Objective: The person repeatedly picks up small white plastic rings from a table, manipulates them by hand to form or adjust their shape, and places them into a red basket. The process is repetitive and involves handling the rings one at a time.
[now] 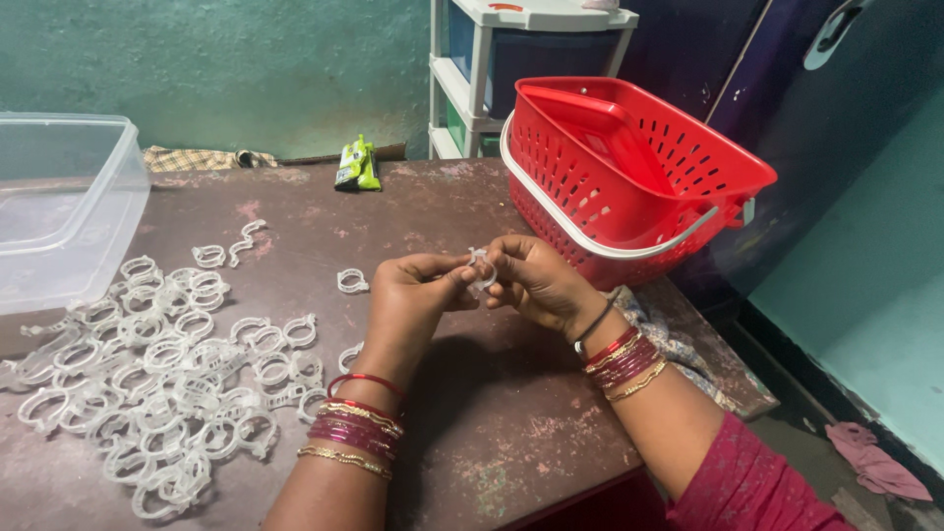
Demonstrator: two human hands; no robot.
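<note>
My left hand (418, 295) and my right hand (536, 280) meet above the middle of the dark brown table (511, 433). Together they pinch one small clear plastic ring clip (482, 267) between their fingertips. Both wrists carry red and gold bangles. A heap of several more clear ring clips (167, 364) lies on the table to the left of my left forearm. One single clip (352, 281) lies apart, just left of my left hand.
A red plastic basket (688, 167) with a white handle stands tilted at the table's right, close behind my right hand. A clear plastic box (59, 206) sits at the far left. A small green packet (357, 165) lies at the back. Shelving stands behind.
</note>
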